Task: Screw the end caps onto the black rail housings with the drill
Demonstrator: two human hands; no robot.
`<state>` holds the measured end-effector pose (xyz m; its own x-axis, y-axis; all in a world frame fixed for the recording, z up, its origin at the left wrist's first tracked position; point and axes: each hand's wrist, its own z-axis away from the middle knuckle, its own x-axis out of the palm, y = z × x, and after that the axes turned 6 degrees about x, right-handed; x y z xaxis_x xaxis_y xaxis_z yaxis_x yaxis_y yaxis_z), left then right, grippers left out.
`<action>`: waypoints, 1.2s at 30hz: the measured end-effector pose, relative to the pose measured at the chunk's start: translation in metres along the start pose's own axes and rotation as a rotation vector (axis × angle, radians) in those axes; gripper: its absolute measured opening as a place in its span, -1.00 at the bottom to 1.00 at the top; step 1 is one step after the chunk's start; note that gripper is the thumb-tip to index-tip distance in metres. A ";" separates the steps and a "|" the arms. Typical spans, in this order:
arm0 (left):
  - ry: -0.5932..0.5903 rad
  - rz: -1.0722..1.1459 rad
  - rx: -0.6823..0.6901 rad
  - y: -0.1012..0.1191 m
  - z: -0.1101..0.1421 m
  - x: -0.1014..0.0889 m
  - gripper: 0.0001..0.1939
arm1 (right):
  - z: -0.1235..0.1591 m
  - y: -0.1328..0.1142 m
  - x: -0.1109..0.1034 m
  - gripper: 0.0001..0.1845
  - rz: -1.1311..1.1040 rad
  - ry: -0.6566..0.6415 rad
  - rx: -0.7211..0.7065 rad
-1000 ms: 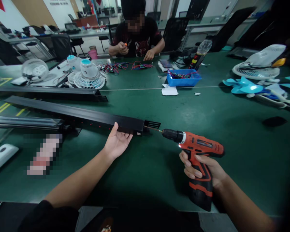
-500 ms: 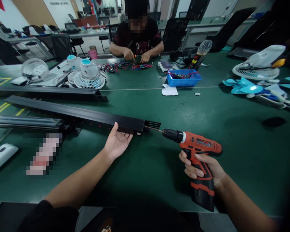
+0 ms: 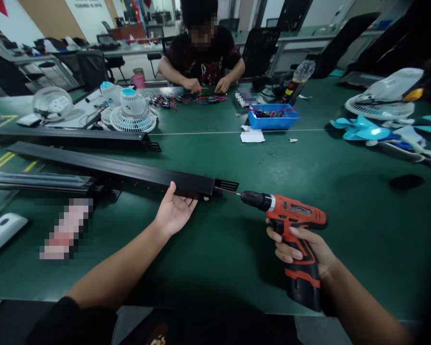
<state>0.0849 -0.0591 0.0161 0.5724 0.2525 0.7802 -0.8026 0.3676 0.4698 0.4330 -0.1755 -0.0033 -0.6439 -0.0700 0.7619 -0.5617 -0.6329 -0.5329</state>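
Note:
A long black metal profile (image 3: 147, 170) lies slantwise over the green table, its near end turned to the right. My left hand (image 3: 175, 211) grips it close to that end, thumb against the side and fingers curled underneath. A slotted black tab (image 3: 227, 184) sticks out of the end. In my right hand (image 3: 290, 242) is a red and black cordless drill (image 3: 298, 211), with the fingers wrapped around its handle. The drill's long thin bit (image 3: 228, 191) points left and reaches the profile's end; the exact contact spot is too small to make out.
Another black profile (image 3: 64, 137) lies behind, and a shiny one (image 3: 36, 181) at left. A blue bin (image 3: 273, 120) of wires stands mid-table. White fan parts (image 3: 132, 117) sit back left, turquoise fan blades (image 3: 362, 128) at right. Across the table a person (image 3: 203, 62) handles wires.
The drill in my right hand has tilted and shifted very slightly. My left hand and the profile stay in place. The person opposite has moved their arms and head a little.

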 end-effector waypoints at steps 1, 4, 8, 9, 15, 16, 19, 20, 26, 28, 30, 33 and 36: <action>0.002 0.000 -0.002 0.000 0.000 0.000 -0.48 | 0.000 0.000 0.000 -0.69 -0.001 -0.001 0.000; -0.006 0.013 -0.008 0.000 -0.001 -0.002 -0.51 | 0.000 0.000 -0.002 -0.69 0.003 -0.001 0.003; -0.046 0.003 0.003 0.000 -0.003 -0.006 -0.51 | 0.001 0.001 -0.003 -0.68 0.007 0.014 0.006; -0.053 -0.002 0.005 0.000 -0.003 -0.006 -0.49 | 0.001 0.001 -0.003 -0.67 0.009 0.015 0.006; -0.051 0.005 0.001 0.000 -0.003 -0.007 -0.44 | 0.001 0.002 -0.004 -0.57 0.028 0.049 0.000; -0.057 0.005 0.001 0.000 -0.004 -0.008 -0.43 | 0.001 0.002 -0.004 -0.56 0.034 0.056 -0.002; -0.064 0.005 0.001 0.000 -0.005 -0.010 -0.43 | 0.002 0.002 -0.004 -0.56 0.046 0.068 0.001; -0.064 0.006 0.000 0.000 -0.005 -0.011 -0.44 | 0.002 0.002 -0.004 -0.55 0.048 0.071 0.004; -0.041 0.003 0.006 0.000 -0.003 -0.007 -0.48 | 0.001 0.002 -0.006 -0.60 0.017 0.051 0.023; -0.041 0.002 0.001 0.000 -0.003 -0.006 -0.48 | 0.001 0.001 -0.007 -0.60 0.013 0.034 0.033; -0.054 0.002 -0.004 0.001 -0.003 -0.007 -0.48 | 0.000 0.001 -0.008 -0.61 0.014 0.024 0.035; -0.074 0.001 -0.008 0.001 -0.004 -0.009 -0.47 | 0.000 0.001 -0.009 -0.66 0.022 0.024 0.023; -0.073 -0.004 -0.005 0.001 -0.004 -0.009 -0.47 | 0.000 0.002 -0.009 -0.68 0.034 0.029 0.015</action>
<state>0.0798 -0.0573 0.0072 0.5619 0.1849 0.8062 -0.7992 0.3729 0.4714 0.4374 -0.1757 -0.0109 -0.6774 -0.0698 0.7323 -0.5315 -0.6418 -0.5528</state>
